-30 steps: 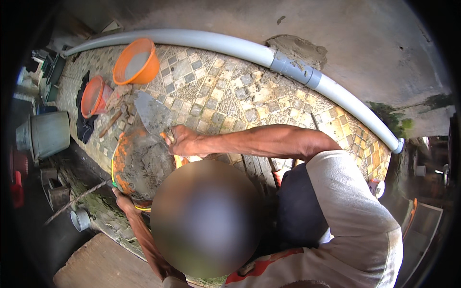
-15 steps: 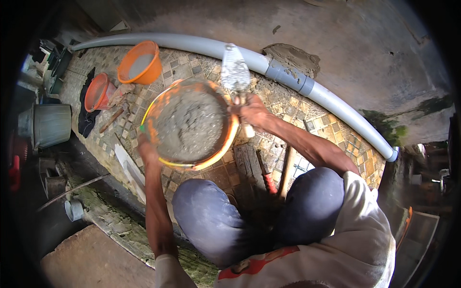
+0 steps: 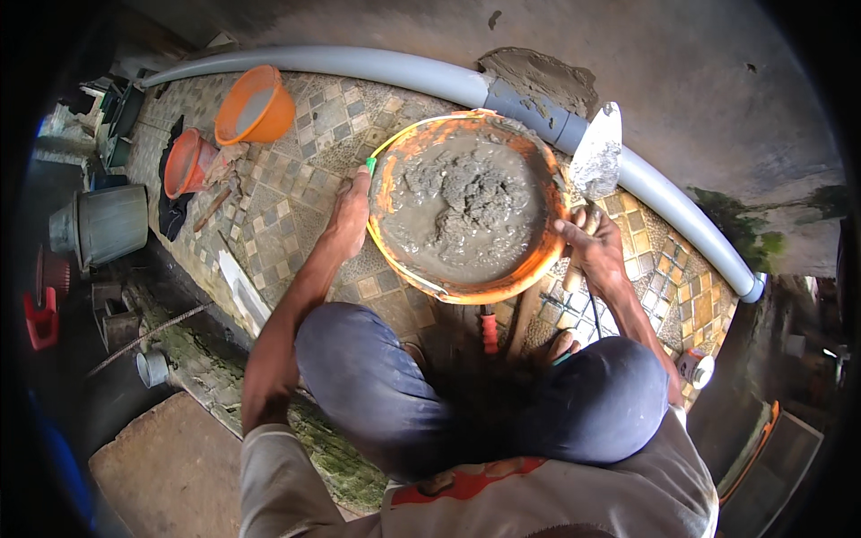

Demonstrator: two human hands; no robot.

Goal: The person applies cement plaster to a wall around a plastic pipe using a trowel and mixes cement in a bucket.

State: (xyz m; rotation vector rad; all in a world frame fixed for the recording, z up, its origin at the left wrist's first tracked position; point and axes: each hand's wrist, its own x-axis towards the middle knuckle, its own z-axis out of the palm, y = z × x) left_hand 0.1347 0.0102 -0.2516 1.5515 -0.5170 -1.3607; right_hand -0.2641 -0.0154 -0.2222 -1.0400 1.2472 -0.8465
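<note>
A round orange bucket [image 3: 489, 291] full of wet grey mortar [image 3: 462, 202] is in front of my knees, with a yellow handle lying along its rim. My left hand [image 3: 348, 215] is closed on the bucket's left side, just below a green piece. At the right rim my right hand [image 3: 594, 247] grips a trowel [image 3: 596, 152], blade pointing up, with its thumb against the bucket. Beneath the bucket, a red-handled tool [image 3: 489, 332] and wooden pieces show on the mosaic tiles, partly hidden.
A long grey pipe [image 3: 377, 70] curves along the wall, past a mortar patch. At left are two orange containers [image 3: 256, 117] [image 3: 184, 166], a dark cloth, a grey tub [image 3: 112, 229] and a ledge edge with a rebar rod [image 3: 152, 336]. A small can [image 3: 695, 368] stands at right.
The bucket has moved rightward, carried by both hands. The trowel, earlier lying over the mortar, now points up beside the right rim. My knees have come into view.
</note>
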